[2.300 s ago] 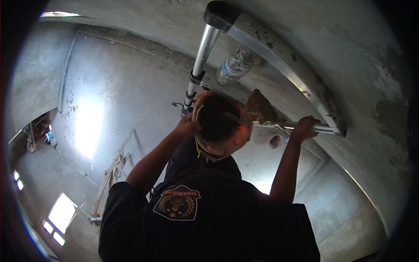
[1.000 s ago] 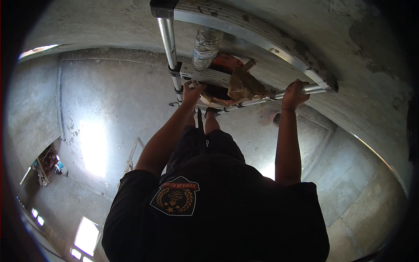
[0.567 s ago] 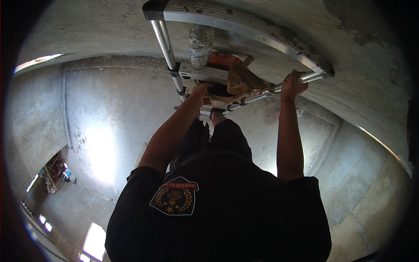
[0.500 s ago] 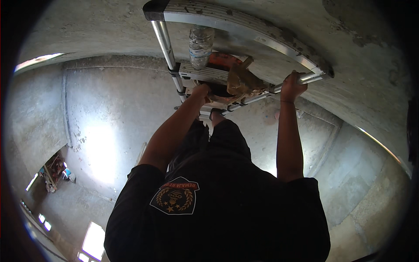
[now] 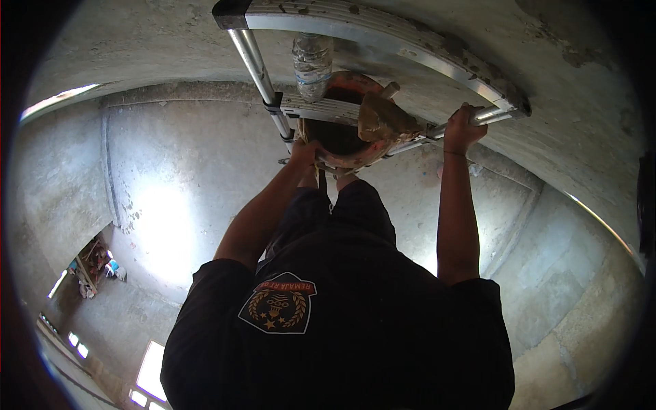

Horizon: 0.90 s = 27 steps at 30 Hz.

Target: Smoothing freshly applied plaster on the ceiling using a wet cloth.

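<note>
My left hand (image 5: 305, 152) is closed on the near left rim of an orange bucket (image 5: 355, 80), beside the left rail of an aluminium ladder (image 5: 254, 63). Dark contents show inside the bucket, and a ladder rung (image 5: 301, 106) crosses over its opening. With fingers wrapped round it, my right hand (image 5: 465, 130) grips the ladder's right rail just below the top. A dirty brown, block-like object (image 5: 384, 117) lies over the bucket's right side, and a short rod-like handle (image 5: 390, 90) sticks up behind it. Left of these stands a clear plastic bottle (image 5: 313, 67).
The ladder's wide top rung (image 5: 369, 31) lies close against a rough grey cement wall (image 5: 567, 68). Far below is a grey floor (image 5: 171, 137). A heap of odds and ends (image 5: 89, 270) sits by an opening at the lower left.
The bucket has come nearer to me and shows more of its opening. My left hand has shifted slightly left and down with it. My right hand keeps its hold on the rail.
</note>
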Each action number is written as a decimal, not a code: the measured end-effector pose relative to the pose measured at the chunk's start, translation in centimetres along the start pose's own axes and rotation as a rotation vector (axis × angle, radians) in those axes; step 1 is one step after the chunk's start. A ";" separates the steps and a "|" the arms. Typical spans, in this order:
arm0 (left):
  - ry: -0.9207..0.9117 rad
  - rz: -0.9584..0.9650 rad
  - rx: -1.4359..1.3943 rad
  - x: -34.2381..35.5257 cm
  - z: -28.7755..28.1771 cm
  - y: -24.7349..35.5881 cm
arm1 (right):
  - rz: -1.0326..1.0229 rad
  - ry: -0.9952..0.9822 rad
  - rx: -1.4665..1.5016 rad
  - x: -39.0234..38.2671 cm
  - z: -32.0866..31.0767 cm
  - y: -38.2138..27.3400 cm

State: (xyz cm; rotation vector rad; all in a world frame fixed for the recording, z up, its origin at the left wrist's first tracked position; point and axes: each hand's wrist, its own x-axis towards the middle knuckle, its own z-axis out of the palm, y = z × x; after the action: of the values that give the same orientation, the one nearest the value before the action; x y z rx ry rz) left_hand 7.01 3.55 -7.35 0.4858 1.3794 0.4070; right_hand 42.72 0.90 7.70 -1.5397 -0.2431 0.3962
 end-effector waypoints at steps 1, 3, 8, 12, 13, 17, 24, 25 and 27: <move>0.002 0.003 0.063 0.6 -0.4 0.2 | 0.002 -0.001 -0.001 -0.2 0.0 -0.2; 0.035 -0.052 0.181 1.7 -0.5 0.1 | 0.002 -0.008 -0.034 -0.3 0.2 -0.6; 0.163 -0.162 0.308 2.9 -0.5 -0.7 | -0.013 -0.039 -0.010 -0.3 1.0 -0.3; 0.256 -0.032 0.320 -0.6 1.7 2.2 | 0.001 0.002 -0.028 -0.5 0.3 -0.7; 0.320 0.011 0.300 -1.2 1.7 2.5 | 0.001 0.003 -0.029 -0.5 0.3 -0.6; 0.383 0.222 0.190 -4.7 -1.1 4.0 | -0.033 0.004 -0.016 -0.5 0.6 -0.2; 0.511 1.287 0.354 -9.6 -1.2 20.5 | -0.082 0.021 -0.037 -0.1 0.5 0.1; 0.484 1.379 0.415 -8.8 -0.7 22.3 | -0.054 0.014 -0.076 -0.3 0.5 -0.3; 0.463 1.473 0.486 -6.7 1.0 24.7 | -0.105 0.003 -0.194 -0.4 -0.4 -0.5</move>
State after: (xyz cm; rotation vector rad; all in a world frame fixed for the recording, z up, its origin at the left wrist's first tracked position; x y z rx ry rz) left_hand 7.19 20.39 11.89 1.9086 1.3316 1.4376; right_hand 42.59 0.43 8.25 -1.7089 -0.3676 0.2939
